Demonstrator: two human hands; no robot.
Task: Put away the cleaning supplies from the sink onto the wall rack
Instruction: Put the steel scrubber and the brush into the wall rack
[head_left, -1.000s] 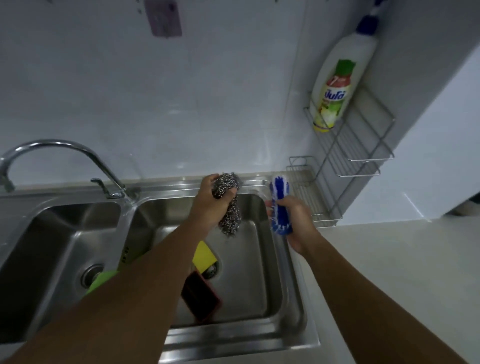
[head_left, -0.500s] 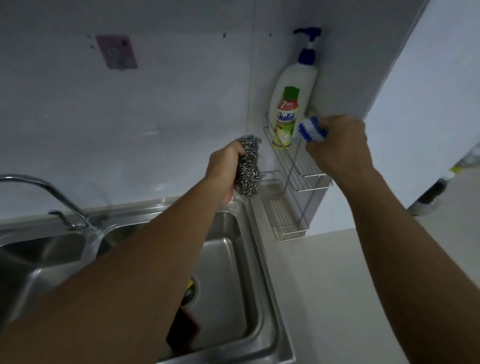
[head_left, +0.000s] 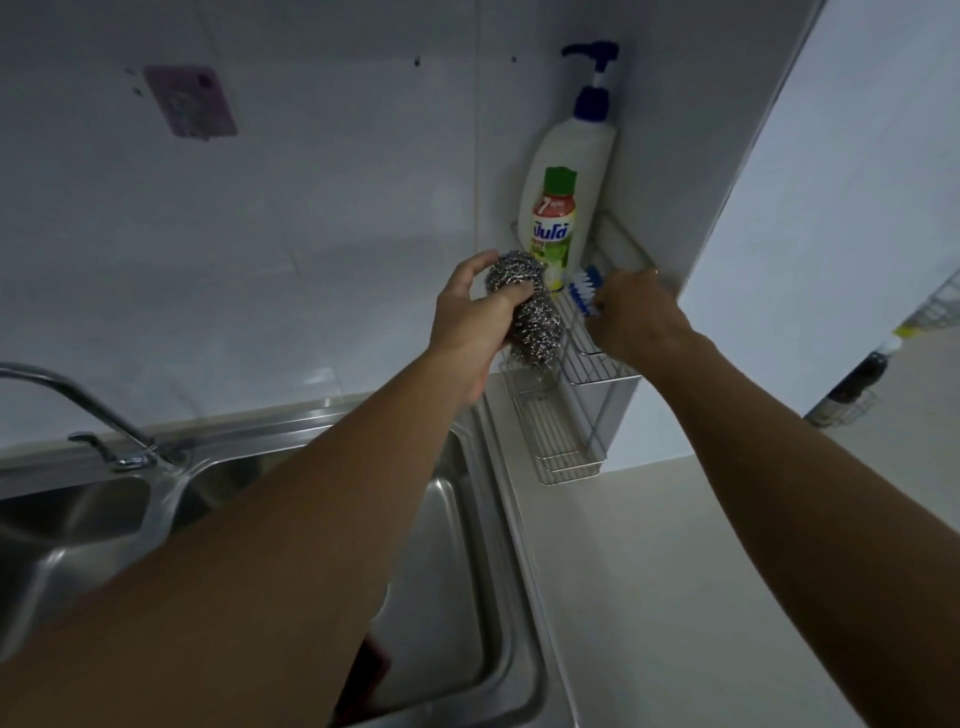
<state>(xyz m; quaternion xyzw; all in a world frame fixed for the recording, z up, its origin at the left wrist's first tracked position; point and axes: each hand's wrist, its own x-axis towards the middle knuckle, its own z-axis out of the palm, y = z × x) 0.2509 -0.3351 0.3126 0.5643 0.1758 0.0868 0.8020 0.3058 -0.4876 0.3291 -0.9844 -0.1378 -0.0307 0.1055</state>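
Two hands work together: the right hand (head_left: 631, 317) pinches the blue brush (head_left: 584, 295) down on the upper shelf of the wall rack (head_left: 597, 364), right of the soap bottle (head_left: 563, 192), while the left hand (head_left: 475, 322) is closed around the steel scourer (head_left: 524, 312), probably waiting for free space there.

A wire rack (head_left: 597, 358) hung in the far right corner, two shelves one above the other. On its upper shelf stood a pump bottle (head_left: 563, 192), upright against the wall, with a blue brush (head_left: 584, 291) just right of it. The lower shelf (head_left: 558, 447) sat above a pale surface (head_left: 675, 571). Left of that lay a steel sink (head_left: 467, 571), a dark pad (head_left: 371, 670) in its near basin.
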